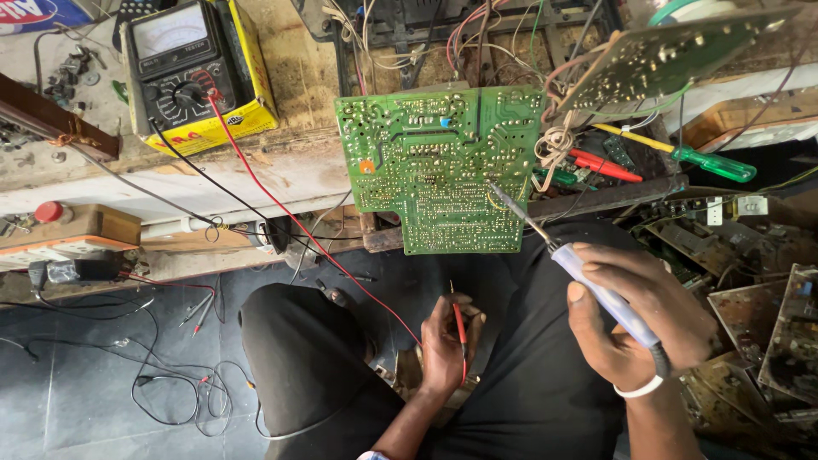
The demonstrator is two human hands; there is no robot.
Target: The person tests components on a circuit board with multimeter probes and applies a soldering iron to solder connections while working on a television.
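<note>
A cluttered repair bench (281, 170) fronts a dark floor. The left hand (443, 345) pinches a red test probe (460, 334); the right hand's (635, 319) fingers wrap a soldering iron (596, 285), its tip on the green circuit board (439, 166) propped against the bench. Bracing that wrist should steady the tip on one joint.

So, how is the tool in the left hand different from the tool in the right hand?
The left hand holds a thin red probe, away from the green circuit board. The right hand holds a longer, thicker soldering iron with a pale handle, its tip on the board. Both trail a cable.
</note>
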